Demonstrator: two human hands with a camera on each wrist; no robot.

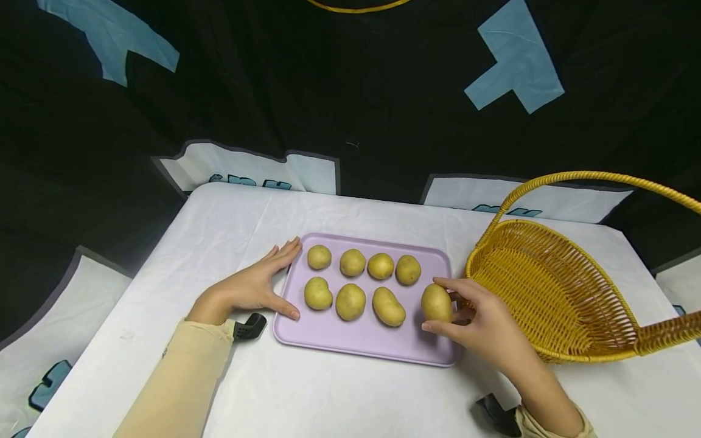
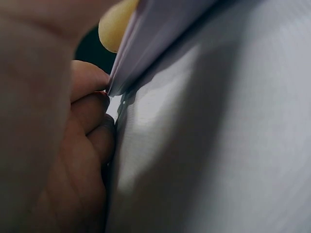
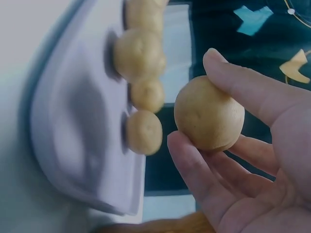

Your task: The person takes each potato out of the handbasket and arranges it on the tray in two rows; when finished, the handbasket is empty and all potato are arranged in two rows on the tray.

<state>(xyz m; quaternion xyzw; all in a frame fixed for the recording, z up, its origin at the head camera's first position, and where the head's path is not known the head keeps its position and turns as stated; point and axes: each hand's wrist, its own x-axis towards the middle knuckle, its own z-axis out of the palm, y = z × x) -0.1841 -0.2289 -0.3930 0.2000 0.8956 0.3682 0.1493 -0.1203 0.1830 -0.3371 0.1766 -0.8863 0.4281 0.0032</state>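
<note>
My right hand (image 1: 479, 316) pinches a potato (image 1: 436, 303) between thumb and fingertips over the right end of a lilac tray (image 1: 350, 340). In the right wrist view the held potato (image 3: 208, 114) is raised off the tray surface. Several more potatoes lie on the tray in two rows, among them a long one (image 1: 389, 306) in the near row and a round one (image 1: 408, 270) at the far row's right end. My left hand (image 1: 249, 289) rests against the tray's left edge, its fingers and thumb spread. The left wrist view shows fingertips touching the tray rim (image 2: 127, 63).
A yellow wicker basket (image 1: 553, 286) with a tall arched handle (image 1: 588, 175) stands on the right, close to my right hand. White cloth (image 1: 350, 395) covers the table. Behind its far edge hangs a black cloth (image 1: 350, 109) with blue and white patches.
</note>
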